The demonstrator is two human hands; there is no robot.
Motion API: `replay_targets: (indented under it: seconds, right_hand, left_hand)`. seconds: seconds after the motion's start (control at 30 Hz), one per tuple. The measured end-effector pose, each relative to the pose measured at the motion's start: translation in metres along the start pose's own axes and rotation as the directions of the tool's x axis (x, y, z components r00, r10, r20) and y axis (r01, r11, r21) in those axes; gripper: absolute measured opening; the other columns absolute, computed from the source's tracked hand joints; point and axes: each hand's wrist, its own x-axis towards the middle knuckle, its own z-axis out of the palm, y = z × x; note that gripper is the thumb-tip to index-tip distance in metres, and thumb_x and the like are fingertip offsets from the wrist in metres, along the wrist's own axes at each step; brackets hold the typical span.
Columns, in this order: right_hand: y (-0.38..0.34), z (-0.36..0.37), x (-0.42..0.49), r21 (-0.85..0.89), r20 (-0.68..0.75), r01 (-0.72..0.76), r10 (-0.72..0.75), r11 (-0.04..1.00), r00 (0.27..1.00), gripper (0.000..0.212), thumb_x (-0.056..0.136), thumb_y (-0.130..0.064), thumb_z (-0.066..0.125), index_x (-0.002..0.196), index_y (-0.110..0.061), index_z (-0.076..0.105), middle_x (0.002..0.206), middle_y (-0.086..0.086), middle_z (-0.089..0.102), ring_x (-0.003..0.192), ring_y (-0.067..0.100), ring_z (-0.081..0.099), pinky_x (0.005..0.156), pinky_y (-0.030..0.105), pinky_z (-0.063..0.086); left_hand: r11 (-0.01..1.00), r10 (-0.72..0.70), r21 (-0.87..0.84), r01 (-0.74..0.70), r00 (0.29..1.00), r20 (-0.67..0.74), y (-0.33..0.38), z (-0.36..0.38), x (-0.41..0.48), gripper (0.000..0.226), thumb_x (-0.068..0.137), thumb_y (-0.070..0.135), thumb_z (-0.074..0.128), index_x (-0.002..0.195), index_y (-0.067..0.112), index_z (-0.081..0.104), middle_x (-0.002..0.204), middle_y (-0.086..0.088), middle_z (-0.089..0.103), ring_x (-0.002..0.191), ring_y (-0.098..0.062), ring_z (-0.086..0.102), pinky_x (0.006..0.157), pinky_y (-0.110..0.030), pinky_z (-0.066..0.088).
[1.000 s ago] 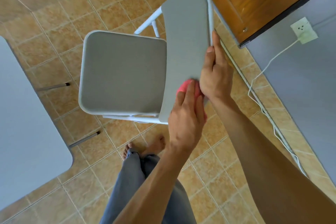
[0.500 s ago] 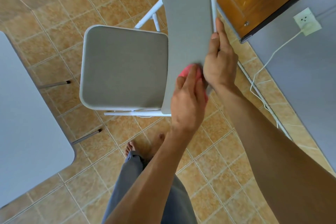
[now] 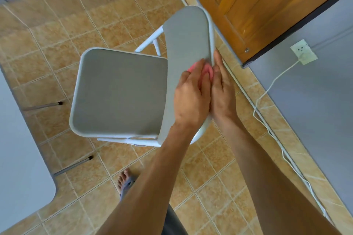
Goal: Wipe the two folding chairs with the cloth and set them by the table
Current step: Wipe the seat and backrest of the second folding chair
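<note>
- The chair (image 3: 122, 93) stands open on the tile floor (image 3: 57, 34), just right of the table (image 3: 19, 158). Its grey seat faces up and its white frame shows under the seat's near edge.
- The chair's backrest (image 3: 187, 40) rises on the right side of the seat, curved, with a white rim along its right edge.
- The pink cloth (image 3: 207, 71) lies on the backrest close to that rim, about midway along it, mostly covered by fingers.
- The left hand (image 3: 191, 97) lies on the backrest face, its fingers fairly flat over the cloth and pressing it down.
- The right hand (image 3: 222, 91) sits against the backrest's right rim, touching the left hand and the cloth. Its fingers point along the rim; I cannot tell whether they wrap round it.
- Two table legs (image 3: 72, 166) slant over the floor left of the chair.
- A bare foot (image 3: 124, 179) stands near the chair's near side.
- A wooden door (image 3: 267, 5) is far right; a socket (image 3: 303, 51) with a white cable (image 3: 267, 91) is on the grey wall.
</note>
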Motion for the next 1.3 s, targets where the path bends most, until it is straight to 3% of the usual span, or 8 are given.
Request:
replay_targets:
  seconds: [0.27,0.43,0.57,0.8,0.9,1.03,1.17,1.3]
  right_hand:
    - [-0.015,-0.011,0.004,-0.282,0.038,0.008,0.003,0.959,0.999,0.045,0.110,-0.040,0.033,0.155,-0.049,0.033,0.140,-0.004,0.054,0.099,0.003,0.056,0.083,0.015,0.042]
    - [-0.026,-0.011,0.047,-0.410,0.120,0.268,-0.239,0.872,0.964,0.050,0.110,-0.019,0.039,0.159,-0.021,0.033,0.162,0.004,0.033,0.146,0.016,0.037,0.118,0.023,0.029]
    - [-0.044,-0.007,0.085,-0.455,0.173,0.275,-0.218,0.847,0.960,0.051,0.108,-0.009,0.036,0.159,-0.016,0.034,0.162,0.002,0.038,0.150,0.017,0.034,0.119,0.022,0.025]
    - [-0.044,0.010,0.099,-0.484,0.184,0.296,-0.235,0.823,0.954,0.055,0.105,-0.001,0.037,0.159,-0.009,0.031,0.165,0.008,0.031,0.151,0.022,0.032,0.120,0.025,0.023]
    - [-0.038,0.017,0.094,-0.478,0.151,0.312,-0.273,0.821,0.950,0.058,0.103,0.004,0.036,0.159,-0.007,0.028,0.169,0.006,0.020,0.156,0.019,0.019,0.118,0.016,0.013]
    - [-0.035,0.017,0.096,-0.385,0.125,0.301,-0.274,0.872,0.953,0.050,0.109,-0.020,0.036,0.159,-0.021,0.033,0.166,0.000,0.031,0.150,0.017,0.033,0.120,0.022,0.026]
    - [-0.034,0.016,0.097,-0.358,0.108,0.281,-0.259,0.890,0.960,0.054,0.107,-0.005,0.035,0.160,-0.018,0.031,0.168,0.001,0.025,0.153,0.015,0.025,0.103,-0.009,0.008]
    - [-0.028,0.017,0.099,-0.344,0.109,0.310,-0.290,0.887,0.951,0.055,0.105,0.004,0.036,0.158,-0.009,0.032,0.168,0.004,0.024,0.155,0.016,0.020,0.101,-0.010,0.005]
  left_hand:
    - [0.880,-0.381,0.346,0.326,0.919,0.100,-0.100,-0.027,0.022,0.037,0.103,0.033,0.038,0.134,0.037,0.057,0.104,-0.017,0.066,0.099,-0.042,0.063,0.077,-0.035,0.043]
    - [0.983,-0.179,-0.048,0.180,0.984,0.019,-0.038,-0.013,0.045,0.030,0.104,0.027,0.042,0.125,0.022,0.064,0.109,0.004,0.071,0.105,-0.019,0.064,0.084,-0.024,0.043]
    - [0.997,0.039,0.063,-0.038,0.999,-0.025,0.000,0.024,0.072,0.038,0.105,0.035,0.042,0.139,0.023,0.054,0.101,-0.004,0.056,0.088,-0.021,0.060,0.082,-0.026,0.046]
    - [0.864,-0.429,0.291,0.410,0.903,0.002,-0.091,-0.004,0.080,0.042,0.104,0.043,0.032,0.118,0.019,0.063,0.113,-0.019,0.066,0.106,-0.042,0.061,0.078,-0.037,0.041]
    - [0.907,-0.415,0.080,0.414,0.910,-0.011,-0.076,-0.003,0.086,0.033,0.103,0.029,0.037,0.110,0.016,0.066,0.107,-0.010,0.072,0.104,-0.035,0.064,0.079,-0.031,0.042]
    - [0.946,-0.094,-0.315,0.073,0.994,-0.052,-0.008,0.021,0.123,0.026,0.102,0.032,0.048,0.116,0.019,0.066,0.097,0.005,0.072,0.093,-0.010,0.069,0.079,-0.027,0.055]
    - [0.976,-0.007,-0.216,-0.029,0.986,-0.166,-0.030,0.045,0.152,0.029,0.098,0.042,0.056,0.121,0.027,0.064,0.107,0.007,0.072,0.103,-0.012,0.066,0.088,-0.036,0.055]
    - [0.981,-0.175,0.056,0.188,0.968,-0.179,-0.086,0.042,0.164,0.028,0.099,0.040,0.047,0.117,0.025,0.062,0.109,-0.010,0.068,0.102,-0.032,0.063,0.076,-0.035,0.049]
